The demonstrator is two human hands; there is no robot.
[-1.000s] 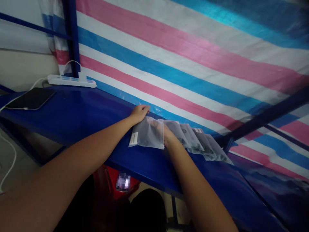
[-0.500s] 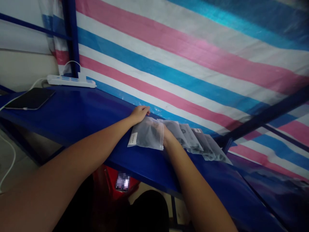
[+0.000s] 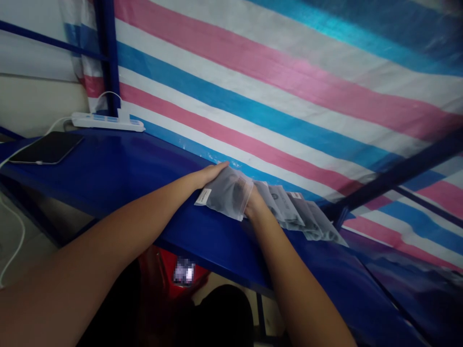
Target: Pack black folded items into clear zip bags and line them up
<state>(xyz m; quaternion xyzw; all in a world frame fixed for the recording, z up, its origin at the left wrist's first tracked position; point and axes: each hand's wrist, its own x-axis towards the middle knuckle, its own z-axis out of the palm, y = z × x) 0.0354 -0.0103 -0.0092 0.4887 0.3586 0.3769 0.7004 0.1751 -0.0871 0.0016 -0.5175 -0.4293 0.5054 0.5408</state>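
A frosted plastic zip bag [image 3: 226,193] with dark contents and a white label on its near left corner is tilted above the blue tabletop [image 3: 213,231]. My left hand [image 3: 213,173] grips its far left edge, with the fingertips mostly hidden behind the plastic. At the bag's right end, by the zip edge, my right hand [image 3: 253,202] is closed on it. The right fingers are mostly hidden; I cannot tell whether they are inside the bag or behind it. Just right of that hand, several similar bags [image 3: 285,207] lie in an overlapping row.
A tablet [image 3: 48,147] with a white cable lies at the left end of the table. Behind it sits a white power strip [image 3: 108,121]. Striped plastic sheeting [image 3: 253,106] hangs along the back. A red stool [image 3: 166,270] with a blurred-out item is below the front edge.
The bag has tilted, its near left corner rising and shifting away from the front edge. My left hand has moved slightly right and closed on its edge. My right hand has barely moved.
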